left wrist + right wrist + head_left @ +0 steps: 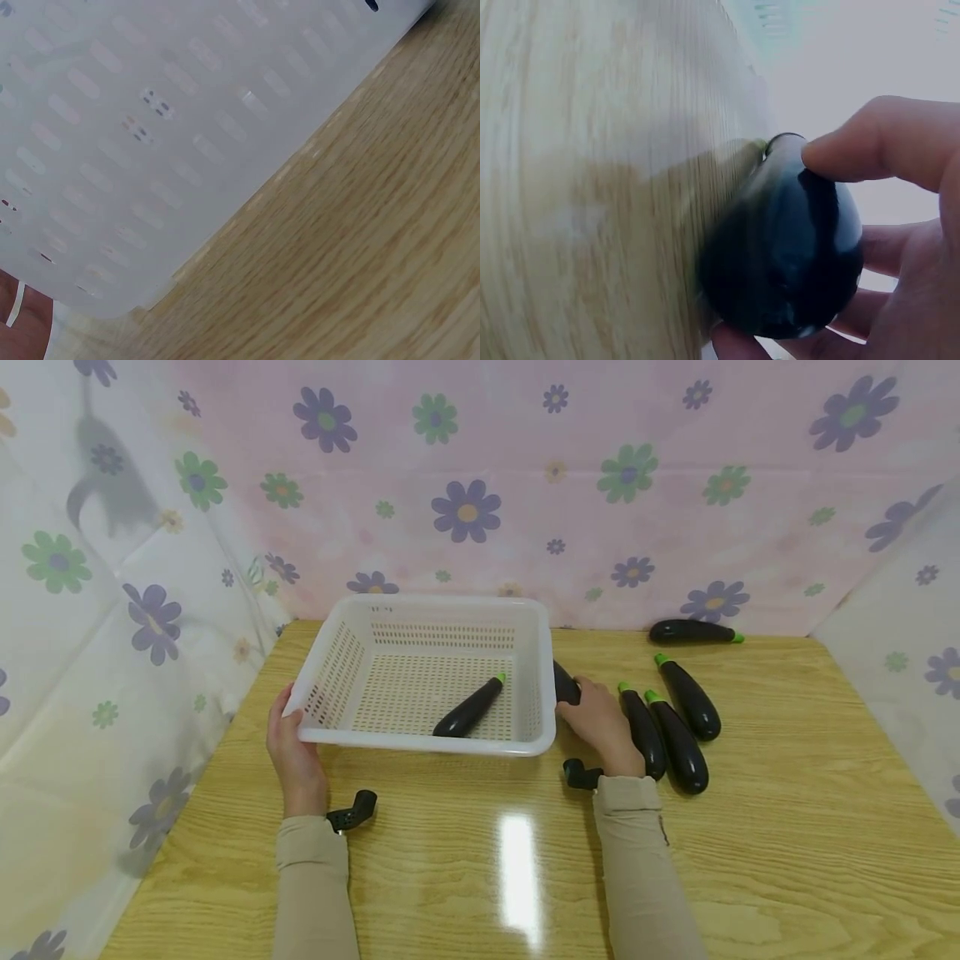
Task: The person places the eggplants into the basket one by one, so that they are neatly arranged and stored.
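One left hand (296, 764) grips a white, rectangular, perforated plastic basket (420, 742) at its near left corner; a glossy black, green-capped eggplant (471, 708) lies inside, toward the right. Just beside the basket, the right hand (602, 724) clasps a second eggplant (566, 683); four more eggplants (678, 743) lie farther right, one along the counter's (795, 827) far edge.

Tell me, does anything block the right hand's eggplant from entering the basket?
The right wall of the basket stands between its inside and the eggplant in the right hand. Nothing visible blocks the way over the rim.
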{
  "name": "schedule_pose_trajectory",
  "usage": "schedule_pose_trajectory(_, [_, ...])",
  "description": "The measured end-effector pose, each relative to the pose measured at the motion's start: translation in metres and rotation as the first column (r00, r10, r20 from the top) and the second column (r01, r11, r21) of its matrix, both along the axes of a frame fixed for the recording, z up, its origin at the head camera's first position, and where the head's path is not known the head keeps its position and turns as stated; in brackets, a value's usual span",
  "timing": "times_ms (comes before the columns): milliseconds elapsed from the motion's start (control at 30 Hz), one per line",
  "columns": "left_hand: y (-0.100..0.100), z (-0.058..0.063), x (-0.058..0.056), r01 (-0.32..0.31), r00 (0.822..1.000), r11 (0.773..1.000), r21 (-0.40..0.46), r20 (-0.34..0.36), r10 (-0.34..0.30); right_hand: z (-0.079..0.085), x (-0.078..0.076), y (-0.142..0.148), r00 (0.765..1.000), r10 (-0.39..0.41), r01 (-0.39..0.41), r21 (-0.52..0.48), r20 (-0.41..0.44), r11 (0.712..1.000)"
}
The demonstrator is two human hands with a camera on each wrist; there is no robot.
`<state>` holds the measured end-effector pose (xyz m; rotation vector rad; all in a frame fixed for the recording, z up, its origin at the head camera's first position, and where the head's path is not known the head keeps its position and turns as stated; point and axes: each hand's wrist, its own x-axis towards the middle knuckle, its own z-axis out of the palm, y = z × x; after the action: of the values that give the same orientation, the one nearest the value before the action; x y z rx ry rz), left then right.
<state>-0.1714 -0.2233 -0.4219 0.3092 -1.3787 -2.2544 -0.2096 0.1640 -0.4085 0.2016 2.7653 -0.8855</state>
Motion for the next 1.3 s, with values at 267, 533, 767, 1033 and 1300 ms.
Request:
schedule_pose_trajectory(267, [0.002, 0.001, -0.002, -0.002, 1.000, 1.000, 0.018, -0.023, 0.002, 0.005, -0.003, 0.003, 1.000, 0.027, -0.027, -0.035, -0.001, 0.999])
schedule_pose_trajectory(533, [0.001, 0.001, 0.003, 0.011, 1.000, 0.999, 0.031, 0.024, -0.011, 0.010, -0.004, 0.008, 1.000, -0.018, 0.019, -0.206, 0.006, 0.978])
schedule_pose_trajectory(767, [-0.002, 0.000, 0.007, -0.001, 0.997, 0.996, 0.091, 0.075, -0.006, 0.009, -0.001, 0.013, 0.997, -0.072, 0.064, -0.285, -0.016, 0.956])
schedule_pose_trajectory(1033, [-0.005, -0.004, 0.011, 0.032, 0.993, 0.992, 0.124, 0.112, -0.046, 0.016, 0.010, 0.014, 0.995, -0.101, 0.099, -0.435, 0.019, 0.895])
schedule_pose_trajectory(1300, [-0.006, -0.002, 0.005, 0.051, 0.996, 0.996, 0.077, 0.076, -0.056, 0.029, 0.008, 0.002, 0.995, -0.099, 0.085, -0.584, 0.008, 0.807])
